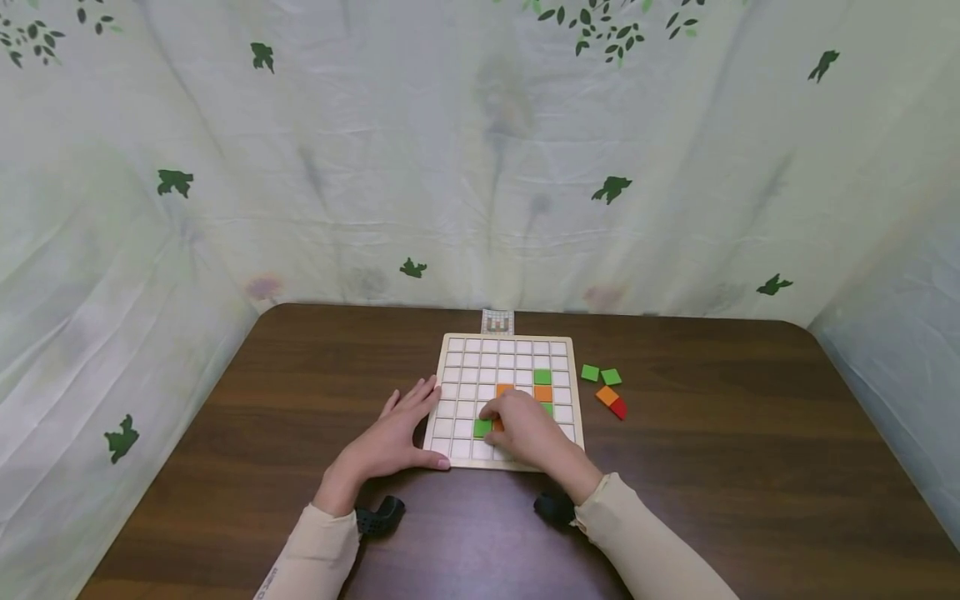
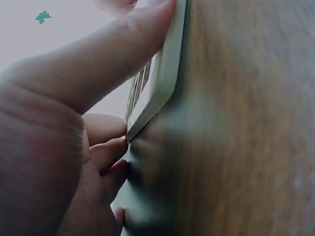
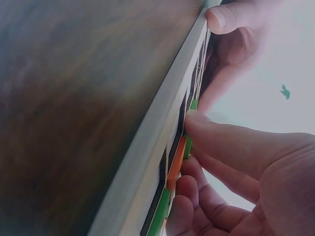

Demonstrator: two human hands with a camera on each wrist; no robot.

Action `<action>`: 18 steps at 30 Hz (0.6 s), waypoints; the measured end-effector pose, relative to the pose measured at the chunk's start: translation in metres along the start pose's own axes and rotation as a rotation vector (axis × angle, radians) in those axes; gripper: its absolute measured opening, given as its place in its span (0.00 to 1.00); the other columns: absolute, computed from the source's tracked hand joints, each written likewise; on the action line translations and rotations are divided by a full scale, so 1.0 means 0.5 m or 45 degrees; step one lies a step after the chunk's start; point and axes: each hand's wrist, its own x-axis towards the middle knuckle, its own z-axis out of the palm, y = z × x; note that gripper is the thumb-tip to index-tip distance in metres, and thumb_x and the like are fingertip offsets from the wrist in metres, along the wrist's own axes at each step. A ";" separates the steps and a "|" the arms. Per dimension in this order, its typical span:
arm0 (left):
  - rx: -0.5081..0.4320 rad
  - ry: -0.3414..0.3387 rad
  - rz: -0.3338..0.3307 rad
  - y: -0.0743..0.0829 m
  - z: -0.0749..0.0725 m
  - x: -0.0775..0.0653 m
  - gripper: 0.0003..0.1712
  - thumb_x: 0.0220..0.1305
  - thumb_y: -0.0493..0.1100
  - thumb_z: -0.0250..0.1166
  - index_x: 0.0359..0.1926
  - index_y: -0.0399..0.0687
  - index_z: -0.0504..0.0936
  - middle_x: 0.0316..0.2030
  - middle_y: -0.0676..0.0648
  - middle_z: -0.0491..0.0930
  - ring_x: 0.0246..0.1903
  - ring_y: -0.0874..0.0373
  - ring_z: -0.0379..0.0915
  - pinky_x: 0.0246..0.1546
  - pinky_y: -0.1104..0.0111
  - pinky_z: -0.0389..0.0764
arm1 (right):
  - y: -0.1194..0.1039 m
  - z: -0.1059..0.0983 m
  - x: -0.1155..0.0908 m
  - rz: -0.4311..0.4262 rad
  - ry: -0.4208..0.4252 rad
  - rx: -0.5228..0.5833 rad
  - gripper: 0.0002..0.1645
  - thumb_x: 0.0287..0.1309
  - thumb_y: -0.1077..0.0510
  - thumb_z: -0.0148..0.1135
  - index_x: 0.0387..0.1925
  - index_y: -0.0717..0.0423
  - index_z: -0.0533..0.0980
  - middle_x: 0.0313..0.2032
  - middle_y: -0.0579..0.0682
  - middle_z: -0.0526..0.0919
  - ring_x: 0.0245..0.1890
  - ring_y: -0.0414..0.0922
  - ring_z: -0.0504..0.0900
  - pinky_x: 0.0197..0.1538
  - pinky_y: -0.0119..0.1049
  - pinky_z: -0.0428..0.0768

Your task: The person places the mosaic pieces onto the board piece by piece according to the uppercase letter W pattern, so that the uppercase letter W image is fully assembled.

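A white grid board (image 1: 459,375) with a pale wooden rim lies on the table. My left hand (image 1: 393,429) rests spread at its left side, thumb on the near left corner and fingertips along the left rim. Over the board's lower middle, my right hand (image 1: 528,429) pinches a green tile (image 1: 482,428) between thumb and index finger. An orange tile (image 3: 176,164) sits just beside it, and another green tile (image 3: 158,211) is closer in the right wrist view. Farther up the grid lie an orange tile (image 1: 505,389) and a column of green and orange tiles (image 1: 543,393).
Right of the board are two loose green tiles (image 1: 590,372), an orange tile (image 1: 607,396) and a red tile (image 1: 618,408). A small printed card (image 1: 498,322) lies at the board's far edge. Behind the brown table (image 1: 712,433) hangs a pale curtain (image 1: 420,150).
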 end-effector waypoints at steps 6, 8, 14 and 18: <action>0.001 -0.001 -0.001 -0.001 0.001 -0.001 0.67 0.50 0.65 0.76 0.78 0.38 0.51 0.79 0.42 0.43 0.78 0.45 0.34 0.74 0.43 0.33 | 0.001 -0.004 -0.003 0.017 0.011 0.046 0.15 0.53 0.62 0.75 0.44 0.60 0.86 0.38 0.50 0.85 0.39 0.45 0.79 0.44 0.40 0.79; 0.000 -0.004 -0.002 -0.002 0.001 0.000 0.67 0.50 0.66 0.76 0.78 0.38 0.51 0.79 0.42 0.43 0.78 0.45 0.34 0.74 0.43 0.33 | 0.003 -0.008 -0.007 0.030 0.021 0.080 0.16 0.53 0.62 0.75 0.45 0.60 0.85 0.39 0.50 0.85 0.39 0.45 0.79 0.44 0.40 0.80; -0.003 -0.012 -0.008 -0.003 0.001 0.002 0.67 0.50 0.66 0.76 0.78 0.39 0.51 0.79 0.42 0.42 0.78 0.46 0.34 0.74 0.43 0.33 | 0.016 -0.035 -0.023 0.106 0.056 0.204 0.17 0.55 0.62 0.74 0.47 0.58 0.85 0.42 0.50 0.84 0.41 0.47 0.80 0.45 0.42 0.79; -0.002 -0.009 -0.017 -0.002 0.000 0.003 0.67 0.50 0.65 0.77 0.78 0.38 0.51 0.79 0.42 0.43 0.78 0.46 0.34 0.74 0.43 0.33 | 0.027 -0.055 -0.036 0.155 0.091 0.216 0.17 0.56 0.61 0.73 0.48 0.56 0.85 0.43 0.48 0.84 0.42 0.47 0.80 0.45 0.41 0.79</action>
